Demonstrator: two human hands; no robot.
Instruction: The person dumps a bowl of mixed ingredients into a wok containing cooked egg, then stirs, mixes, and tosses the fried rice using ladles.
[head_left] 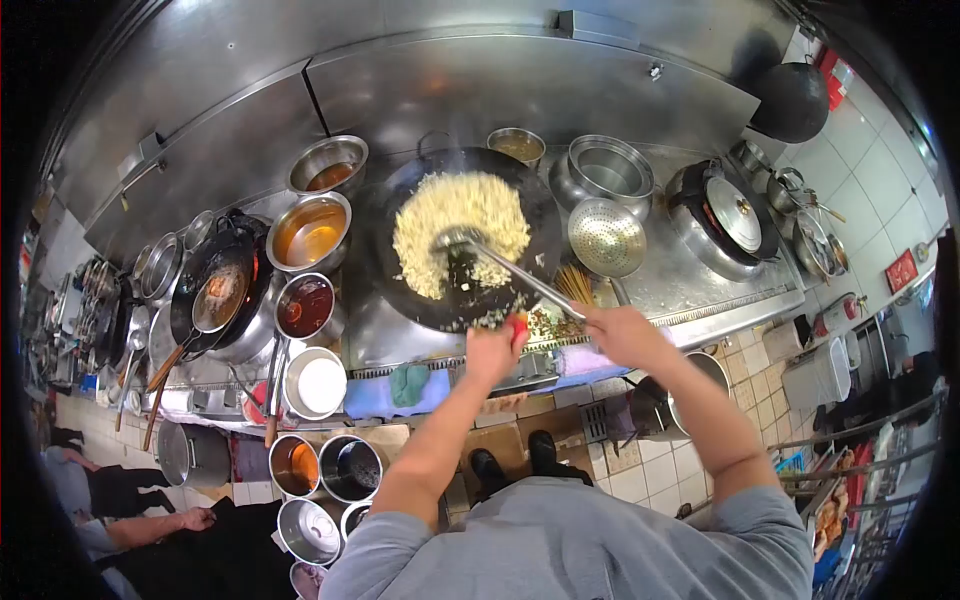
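A large dark wok (375,255) holds a pale yellow heap of what looks like fried rice (425,210), blurred by motion. My right hand (622,335) is closed round the end of a long metal handle. This belongs to a ladle (530,280), whose round head lies in the yellow food, tilted. At the wok's near edge my left hand (490,355) is closed on a small red piece (519,330), seemingly a covered wok handle; the fingers partly hide it. Loose grains lie near the wok's front rim. A bamboo brush (574,285) is beside the ladle's handle.
Right of the wok are a perforated strainer (607,237) and metal pots (610,160). On the left stand an oil bowl (309,232), a red sauce pot (305,306) and another wok (183,290). Folded cloths (408,384) line the front edge. A co-worker's arm (160,527) shows lower left.
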